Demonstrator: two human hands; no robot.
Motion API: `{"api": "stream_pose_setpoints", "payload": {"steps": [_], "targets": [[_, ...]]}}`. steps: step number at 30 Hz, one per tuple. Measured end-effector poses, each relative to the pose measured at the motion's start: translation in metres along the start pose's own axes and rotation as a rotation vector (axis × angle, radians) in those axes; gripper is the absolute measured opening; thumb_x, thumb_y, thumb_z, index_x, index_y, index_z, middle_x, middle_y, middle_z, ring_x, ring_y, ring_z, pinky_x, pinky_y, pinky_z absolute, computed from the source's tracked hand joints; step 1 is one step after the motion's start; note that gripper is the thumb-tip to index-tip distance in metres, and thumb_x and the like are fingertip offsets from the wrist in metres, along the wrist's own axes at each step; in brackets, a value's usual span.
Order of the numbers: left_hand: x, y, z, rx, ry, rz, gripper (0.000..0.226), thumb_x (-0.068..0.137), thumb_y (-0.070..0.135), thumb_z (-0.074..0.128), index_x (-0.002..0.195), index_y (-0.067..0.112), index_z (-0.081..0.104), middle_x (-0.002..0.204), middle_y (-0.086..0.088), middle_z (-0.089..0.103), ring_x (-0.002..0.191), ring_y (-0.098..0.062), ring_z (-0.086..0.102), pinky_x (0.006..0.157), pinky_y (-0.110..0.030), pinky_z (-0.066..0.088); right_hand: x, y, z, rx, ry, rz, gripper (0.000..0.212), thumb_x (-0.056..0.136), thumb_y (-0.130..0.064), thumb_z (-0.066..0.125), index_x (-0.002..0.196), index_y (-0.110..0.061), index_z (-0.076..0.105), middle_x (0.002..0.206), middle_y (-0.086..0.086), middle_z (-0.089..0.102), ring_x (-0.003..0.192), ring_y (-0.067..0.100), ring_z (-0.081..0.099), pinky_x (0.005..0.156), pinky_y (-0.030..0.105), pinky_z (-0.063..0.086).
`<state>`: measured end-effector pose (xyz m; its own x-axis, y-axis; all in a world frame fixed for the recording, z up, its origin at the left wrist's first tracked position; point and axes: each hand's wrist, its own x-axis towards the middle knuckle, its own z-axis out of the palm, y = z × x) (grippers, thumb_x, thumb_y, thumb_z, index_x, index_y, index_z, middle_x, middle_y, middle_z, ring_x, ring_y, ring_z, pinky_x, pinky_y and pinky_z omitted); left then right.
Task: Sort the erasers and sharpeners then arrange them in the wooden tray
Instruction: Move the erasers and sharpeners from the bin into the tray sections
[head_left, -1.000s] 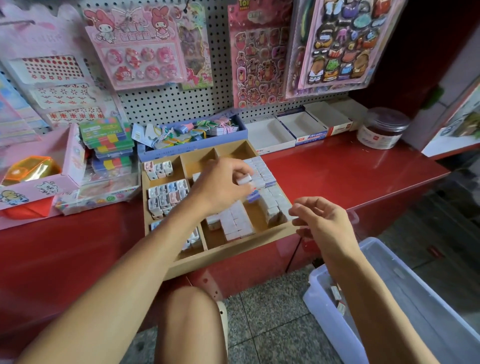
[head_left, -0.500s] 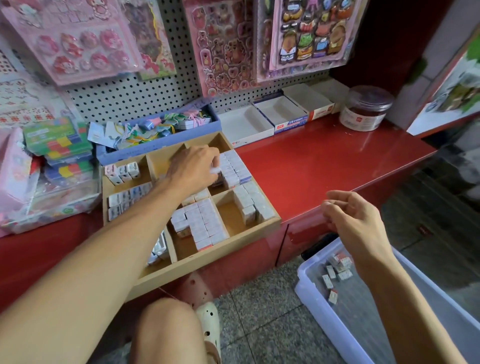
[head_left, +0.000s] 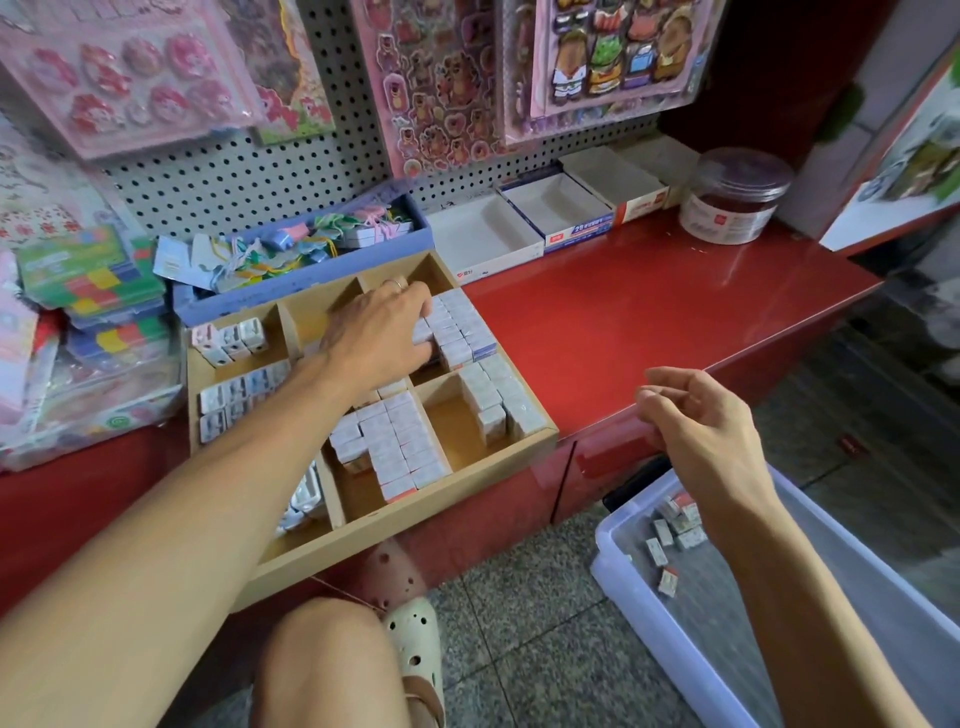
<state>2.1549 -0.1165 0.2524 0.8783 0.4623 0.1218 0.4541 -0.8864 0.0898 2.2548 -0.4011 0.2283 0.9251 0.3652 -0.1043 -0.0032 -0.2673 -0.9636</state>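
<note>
Starting nearest you, the bin (head_left: 691, 670) sits on the floor at about four o'clock, with a few loose erasers (head_left: 675, 525) lying in its near-left corner. Your right hand (head_left: 701, 431) hovers just above that corner, fingers (head_left: 655, 397) loosely curled and holding nothing I can make out. Those loose pieces lie straight below and slightly behind that hand, so it is by far the nearer one for the next pick; my read is a short drop towards six o'clock. Their long axes point every which way, so you would likely need to turn whichever one you take.

Farther out, at eleven o'clock, the tray (head_left: 395, 519) rests on the red worktop (head_left: 649, 312), its near edge overhanging the front. Rows of wrapped erasers fill the middle and right compartments; what look like sharpeners (head_left: 234, 338) sit in the left ones. Your left hand (head_left: 379, 338) reaches into the far right compartment, palm down, fingertips touching the eraser stack (head_left: 462, 332) there. Whether it still pinches a piece is hidden beneath the hand. That stack runs from five towards eleven o'clock.
</note>
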Motion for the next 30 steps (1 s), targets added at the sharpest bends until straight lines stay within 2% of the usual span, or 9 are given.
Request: {"api": "stream_pose_setpoints", "payload": {"steps": [4,7,12,15,20,22,24,27,30], "targets": [[-0.003,0.004,-0.012,0.045,-0.055,0.0,0.04,0.087,0.037,0.066,0.121,0.02,0.056,0.121,-0.004,0.056,0.108,-0.026,0.057,0.081,-0.039,0.046,-0.007,-0.002,-0.008,0.004,0.002,-0.022,0.017,0.093,-0.011,0.063,0.106,-0.021,0.068,0.094,-0.002,0.072,0.071,0.001,0.063,0.064,0.019,0.051],[-0.012,0.009,-0.024,0.013,-0.037,-0.015,0.042,0.088,0.04,0.065,0.125,0.021,0.058,0.12,-0.002,0.061,0.108,-0.023,0.059,0.083,-0.038,0.047,-0.015,-0.004,-0.018,-0.006,0.007,-0.051,0.017,0.093,-0.013,0.063,0.106,-0.021,0.068,0.095,-0.002,0.072,0.082,0.01,0.064,0.074,0.028,0.051],[-0.045,0.036,-0.04,-0.374,0.006,-0.112,0.028,0.084,0.038,0.071,0.107,0.024,0.064,0.096,0.006,0.062,0.083,-0.012,0.06,0.078,-0.032,0.052,-0.034,0.002,-0.05,-0.053,0.021,-0.064,0.017,0.092,-0.016,0.065,0.107,-0.024,0.068,0.098,-0.003,0.073,0.094,0.015,0.069,0.084,0.036,0.056],[-0.072,0.064,-0.041,-0.611,0.012,-0.148,0.017,0.085,0.031,0.072,0.099,0.023,0.066,0.089,0.007,0.063,0.074,-0.004,0.058,0.072,-0.019,0.048,-0.048,0.009,-0.075,-0.073,0.041,-0.068,0.014,0.095,-0.017,0.064,0.105,-0.026,0.067,0.099,-0.004,0.071,0.092,0.013,0.067,0.077,0.031,0.054],[-0.12,0.121,-0.03,-0.918,-0.07,-0.168,0.016,0.078,0.036,0.071,0.09,0.026,0.069,0.087,0.006,0.065,0.077,-0.008,0.06,0.079,-0.025,0.049,-0.074,0.023,-0.119,-0.066,0.078,-0.065,0.014,0.097,-0.016,0.062,0.102,-0.028,0.065,0.1,-0.006,0.07,0.086,0.006,0.067,0.066,0.02,0.049],[-0.137,0.147,-0.02,-1.005,-0.116,-0.177,0.015,0.079,0.035,0.072,0.09,0.024,0.069,0.085,0.003,0.065,0.081,-0.016,0.064,0.077,-0.028,0.05,-0.086,0.029,-0.135,-0.066,0.084,-0.062,0.014,0.097,-0.017,0.062,0.101,-0.029,0.063,0.098,-0.009,0.069,0.08,-0.001,0.066,0.063,0.013,0.047],[-0.153,0.17,-0.008,-1.056,-0.144,-0.202,0.007,0.087,0.023,0.072,0.093,0.023,0.069,0.084,0.001,0.065,0.087,-0.025,0.068,0.072,-0.029,0.052,-0.098,0.036,-0.15,-0.072,0.095,-0.054,0.015,0.097,-0.018,0.063,0.099,-0.033,0.062,0.097,-0.012,0.068,0.081,-0.004,0.065,0.065,0.015,0.047],[-0.174,0.203,0.01,-1.098,-0.18,-0.224,0.006,0.09,0.016,0.067,0.095,0.019,0.069,0.083,0.0,0.067,0.084,-0.021,0.069,0.064,-0.022,0.054,-0.117,0.055,-0.173,-0.082,0.138,-0.045,0.015,0.095,-0.017,0.064,0.102,-0.03,0.063,0.099,-0.016,0.067,0.088,-0.001,0.065,0.071,0.019,0.047],[-0.186,0.23,0.031,-1.104,-0.229,-0.206,0.009,0.091,0.01,0.066,0.095,0.017,0.069,0.081,0.0,0.069,0.08,-0.017,0.068,0.062,-0.023,0.053,-0.136,0.083,-0.194,-0.126,0.174,-0.026,0.016,0.094,-0.018,0.064,0.108,-0.027,0.062,0.101,-0.018,0.065,0.091,-0.001,0.063,0.074,0.019,0.048]]}}
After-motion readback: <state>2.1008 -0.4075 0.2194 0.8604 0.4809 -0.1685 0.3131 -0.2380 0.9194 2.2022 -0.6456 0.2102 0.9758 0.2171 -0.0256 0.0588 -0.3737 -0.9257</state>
